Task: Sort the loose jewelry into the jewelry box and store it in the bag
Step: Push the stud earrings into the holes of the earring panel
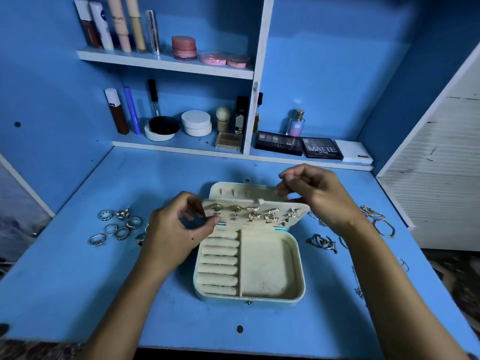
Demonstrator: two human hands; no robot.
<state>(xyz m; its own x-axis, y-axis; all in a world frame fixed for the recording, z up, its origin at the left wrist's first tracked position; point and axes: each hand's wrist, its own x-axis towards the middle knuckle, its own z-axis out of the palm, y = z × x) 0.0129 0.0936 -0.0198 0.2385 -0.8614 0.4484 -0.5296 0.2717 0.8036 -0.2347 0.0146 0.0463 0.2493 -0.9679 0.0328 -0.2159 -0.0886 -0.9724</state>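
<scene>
A pale jewelry box lies open in the middle of the blue desk, with ring rolls on its left and a bare compartment on its right. Its earring panel, studded with several gold earrings, stands lifted above the hinge in front of the lid. My left hand pinches the panel's left edge. My right hand is curled at the panel's upper right corner, fingertips pinched at its top edge. Several silver rings lie loose left of the box. Bracelets and chains lie loose to its right.
More chains trail along the desk's right edge. Shelves at the back carry cosmetics: tubes, jars, a perfume bottle and eyeshadow palettes. A white slatted panel stands on the right. No bag is in view.
</scene>
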